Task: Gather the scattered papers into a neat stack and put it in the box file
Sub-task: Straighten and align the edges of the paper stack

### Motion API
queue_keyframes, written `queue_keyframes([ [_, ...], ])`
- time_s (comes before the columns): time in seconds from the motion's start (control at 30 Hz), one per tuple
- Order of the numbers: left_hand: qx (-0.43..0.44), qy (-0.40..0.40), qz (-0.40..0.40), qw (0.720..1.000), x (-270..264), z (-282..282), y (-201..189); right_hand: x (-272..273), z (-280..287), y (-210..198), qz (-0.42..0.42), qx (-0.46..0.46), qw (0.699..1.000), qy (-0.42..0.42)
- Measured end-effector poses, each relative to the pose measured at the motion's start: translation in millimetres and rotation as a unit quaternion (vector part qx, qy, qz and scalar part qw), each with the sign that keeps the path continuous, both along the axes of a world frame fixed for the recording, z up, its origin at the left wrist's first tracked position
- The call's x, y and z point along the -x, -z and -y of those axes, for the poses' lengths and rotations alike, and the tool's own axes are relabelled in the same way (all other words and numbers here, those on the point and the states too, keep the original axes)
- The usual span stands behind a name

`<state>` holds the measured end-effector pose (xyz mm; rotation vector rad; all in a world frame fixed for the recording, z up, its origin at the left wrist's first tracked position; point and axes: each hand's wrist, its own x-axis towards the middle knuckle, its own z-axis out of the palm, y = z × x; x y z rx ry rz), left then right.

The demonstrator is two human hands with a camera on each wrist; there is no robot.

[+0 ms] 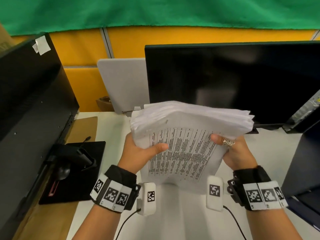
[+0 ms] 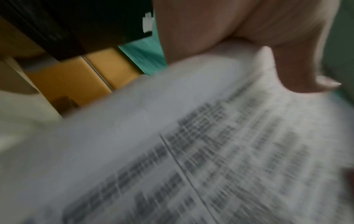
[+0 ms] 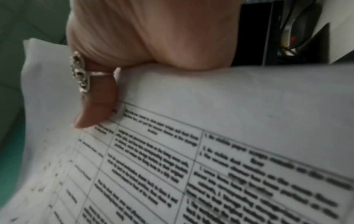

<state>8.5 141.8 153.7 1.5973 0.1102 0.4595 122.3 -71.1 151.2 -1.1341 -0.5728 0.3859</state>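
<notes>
A thick stack of white papers [image 1: 187, 129] stands on edge above the white desk, its top sheet a printed table facing me. My left hand [image 1: 138, 151] grips the stack's left side, thumb across the front sheet. My right hand [image 1: 233, 149], with a silver ring on the thumb, grips the right side. The top edges of the sheets are uneven and fan out. In the left wrist view the stack of papers [image 2: 172, 151] is blurred under my left thumb [image 2: 287, 72]. In the right wrist view my ringed thumb [image 3: 95, 97] presses on the printed sheet [image 3: 191, 151]. A dark blue box file [image 1: 303, 167] stands at the right edge.
A large black monitor [image 1: 233, 80] stands right behind the papers. A black computer case [image 1: 29, 101] fills the left side, with a black stand base [image 1: 74, 170] in front of it. A grey panel [image 1: 123, 84] leans at the back. White desk surface [image 1: 173, 213] lies between my wrists.
</notes>
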Motion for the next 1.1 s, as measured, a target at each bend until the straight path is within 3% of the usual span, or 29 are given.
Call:
queue_keyframes([
  [0.1,0.052,-0.058,0.084,0.993,-3.7,5.4,-7.7,-4.2,1.1,-15.3,0.032,-0.006,0.999,-0.009],
  [0.17,0.042,-0.057,0.104,0.992,-4.4,-0.8,-6.7,-4.9,6.2,-20.4,0.040,0.033,0.998,-0.022],
  [0.3,-0.007,0.038,0.027,0.999,-7.2,-12.8,-0.6,-5.1,11.4,-18.1,0.054,0.092,0.993,-0.049],
  [0.37,-0.012,0.046,0.003,0.999,-10.3,-18.4,-1.0,-6.5,10.3,-19.7,0.057,0.101,0.992,-0.056],
  [0.6,-0.031,0.041,-0.011,0.999,-24.3,-24.2,-6.0,-7.1,4.2,-21.5,0.094,0.087,0.989,0.077],
  [0.8,0.027,-0.052,0.083,0.995,-24.2,-3.2,-12.9,4.9,-8.3,-15.5,0.111,0.066,0.974,0.188],
  [0.97,0.058,-0.181,0.197,0.962,-23.8,27.2,-13.2,13.5,-13.9,-17.7,0.134,0.036,0.958,0.250],
  [1.1,0.008,-0.166,0.190,0.968,-22.3,27.9,-13.6,15.8,-12.8,-25.7,0.150,0.028,0.944,0.292],
])
